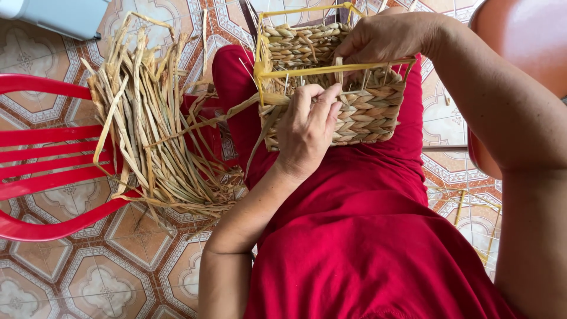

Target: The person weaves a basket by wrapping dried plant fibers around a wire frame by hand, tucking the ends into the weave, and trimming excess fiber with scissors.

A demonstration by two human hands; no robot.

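A small woven straw basket (366,115) on a yellow wire frame (331,70) rests on my lap, over red clothing. My left hand (307,127) presses against the basket's near wall, fingers pinching a braided straw strand (236,109) at the frame's edge. My right hand (387,38) grips the basket's far rim from above, thumb inside. The strand trails leftward from the basket toward the straw bundle.
A loose bundle of dried straw (147,118) lies on a red plastic chair (41,153) to my left. Patterned floor tiles (106,277) lie below. An orange chair back (520,35) stands at the right, a grey-blue object (59,15) at top left, a spare yellow wire frame (478,224) on the floor.
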